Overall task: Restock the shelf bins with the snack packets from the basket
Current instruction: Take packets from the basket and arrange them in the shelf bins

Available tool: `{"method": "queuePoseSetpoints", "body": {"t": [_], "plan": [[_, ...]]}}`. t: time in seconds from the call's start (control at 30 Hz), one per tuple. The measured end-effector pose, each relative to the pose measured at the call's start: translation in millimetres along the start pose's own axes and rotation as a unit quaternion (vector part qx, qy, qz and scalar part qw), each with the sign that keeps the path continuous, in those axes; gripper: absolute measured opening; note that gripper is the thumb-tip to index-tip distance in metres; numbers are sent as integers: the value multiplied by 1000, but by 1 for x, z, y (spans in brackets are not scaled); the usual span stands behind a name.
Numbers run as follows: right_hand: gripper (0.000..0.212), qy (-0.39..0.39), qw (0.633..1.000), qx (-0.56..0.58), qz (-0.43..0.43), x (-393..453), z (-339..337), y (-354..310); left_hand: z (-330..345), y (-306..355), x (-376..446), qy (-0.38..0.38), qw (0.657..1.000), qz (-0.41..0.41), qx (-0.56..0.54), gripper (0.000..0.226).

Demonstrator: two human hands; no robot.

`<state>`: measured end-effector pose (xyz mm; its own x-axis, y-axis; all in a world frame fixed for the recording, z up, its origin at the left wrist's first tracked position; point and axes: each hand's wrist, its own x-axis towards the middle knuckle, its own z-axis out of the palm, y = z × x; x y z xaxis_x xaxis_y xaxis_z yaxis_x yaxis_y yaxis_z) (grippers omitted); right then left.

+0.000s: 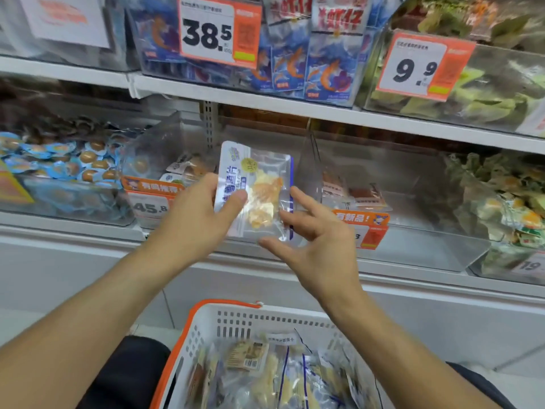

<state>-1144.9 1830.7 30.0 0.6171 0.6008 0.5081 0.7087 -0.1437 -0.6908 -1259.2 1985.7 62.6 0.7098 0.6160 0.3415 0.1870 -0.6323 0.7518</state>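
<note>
A clear plastic snack packet with a white-and-blue printed strip and pale yellow pieces inside [255,190] is held upright in front of the middle shelf, above the white plastic basket with an orange rim [206,323] that sits near the person and holds more such packets. The left hand [196,214] pinches the packet's left edge, thumb on the printed front, fingers hidden behind. The right hand [317,231] is spread, fingers apart and nearly straight, with fingertips just touching or just beside the packet's right and lower edges; which of these cannot be told. The packet looks light, thin and crinkly, its film probably slippery and its contents brittle, so the sealed margins are the safer hold, not the filled middle. The clear plastic shelf bin with an orange label [265,137] directly behind the packet looks nearly bare.
</note>
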Motion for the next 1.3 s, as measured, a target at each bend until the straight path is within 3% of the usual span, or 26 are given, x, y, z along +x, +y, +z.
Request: {"method": "queuePoseSetpoints", "body": {"t": [0.17, 0.23, 0.33, 0.43, 0.7, 0.87, 1.3], "plan": [[44, -57, 994, -90, 35, 82, 27, -16, -30, -29, 37, 82, 976, 28, 199, 42], [27, -83, 985, -138, 54, 111, 41, -9, -36, -46, 42, 69, 957, 17, 281, 48], [31, -124, 964, -213, 101, 151, 64, 21, -36, -69, 38, 13, 943, 26, 331, 55], [45, -133, 948, -263, 120, 176, 82, 42, -33, -84, 37, 2, 933, 55, 356, 52], [29, -274, 902, -324, 81, 193, 113, 53, -29, -96, 44, 55, 923, 83, 371, 25], [51, -303, 889, -334, 77, 197, 130, 56, -24, -100, 45, 82, 920, 86, 372, 27], [58, -287, 917, -270, 70, 191, 115, 48, -22, -98, 42, 115, 924, 87, 355, 29]]}}
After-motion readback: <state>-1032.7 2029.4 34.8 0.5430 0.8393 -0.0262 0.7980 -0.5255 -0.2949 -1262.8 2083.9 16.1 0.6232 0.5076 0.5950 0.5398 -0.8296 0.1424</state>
